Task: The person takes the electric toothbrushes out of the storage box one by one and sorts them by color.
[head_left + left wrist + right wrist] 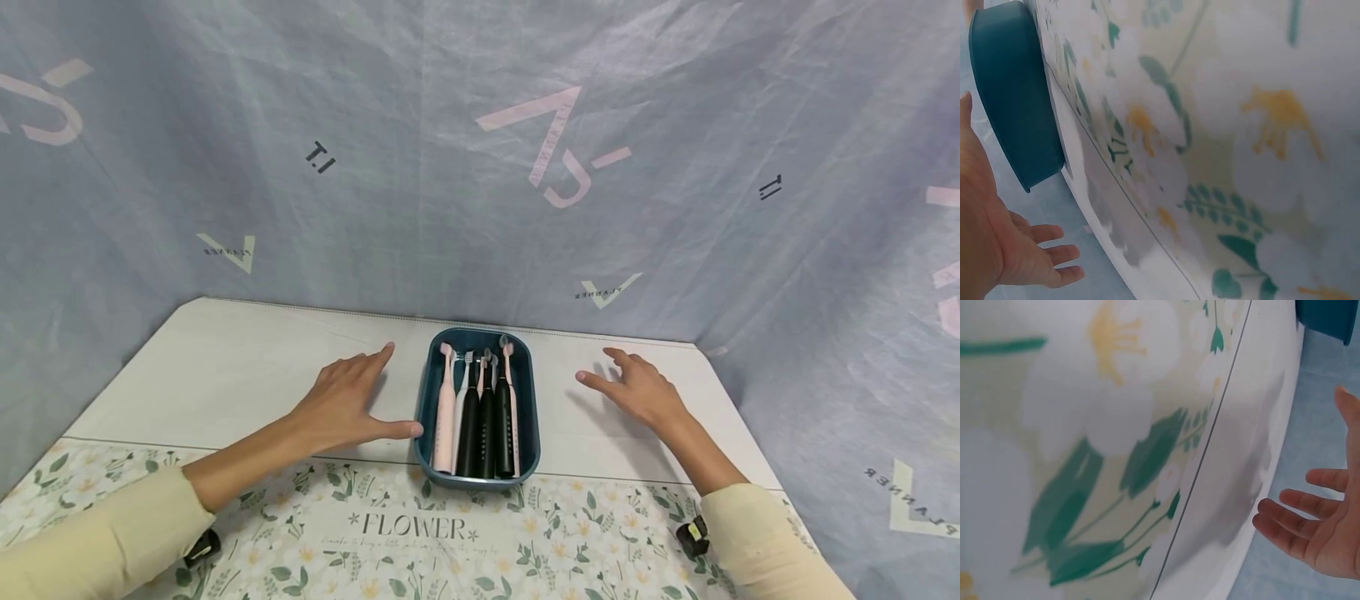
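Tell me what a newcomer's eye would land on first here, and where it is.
Probably the dark blue tray in the middle of the head view, with pink, white and black toothbrushes lying in it. Next, the two bare hands with spread fingers: the left hand close beside the tray, the right hand farther off on the other side. Behind hangs a printed grey-blue cloth.
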Tool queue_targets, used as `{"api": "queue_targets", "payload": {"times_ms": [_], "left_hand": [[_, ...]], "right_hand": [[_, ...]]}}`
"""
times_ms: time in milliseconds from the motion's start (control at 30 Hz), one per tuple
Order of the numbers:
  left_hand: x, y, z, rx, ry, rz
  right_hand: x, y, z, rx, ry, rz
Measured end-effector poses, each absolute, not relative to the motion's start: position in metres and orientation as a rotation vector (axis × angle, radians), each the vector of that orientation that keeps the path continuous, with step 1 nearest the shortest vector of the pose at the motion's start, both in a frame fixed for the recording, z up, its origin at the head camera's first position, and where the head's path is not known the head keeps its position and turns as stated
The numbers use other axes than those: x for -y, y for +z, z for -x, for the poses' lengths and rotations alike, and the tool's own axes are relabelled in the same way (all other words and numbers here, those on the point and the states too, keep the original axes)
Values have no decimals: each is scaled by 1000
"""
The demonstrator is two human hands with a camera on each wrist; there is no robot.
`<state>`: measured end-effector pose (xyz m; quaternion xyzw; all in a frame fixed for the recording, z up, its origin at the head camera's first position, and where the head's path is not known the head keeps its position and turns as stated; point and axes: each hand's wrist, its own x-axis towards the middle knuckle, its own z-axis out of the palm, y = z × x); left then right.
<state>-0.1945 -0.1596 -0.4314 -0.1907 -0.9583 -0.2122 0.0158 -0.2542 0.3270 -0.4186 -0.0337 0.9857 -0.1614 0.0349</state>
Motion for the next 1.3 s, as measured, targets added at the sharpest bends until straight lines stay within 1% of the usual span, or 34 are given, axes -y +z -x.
{"api": "queue_targets", "payload": {"times_ms": [967, 1300], "left_hand": [[132, -440, 182, 2993, -759, 689], [124, -443, 184, 2981, -816, 703]], "right_hand": [[-311, -419, 256, -3066, -568, 178], [-308, -423, 256, -3082, -575, 182]]}}
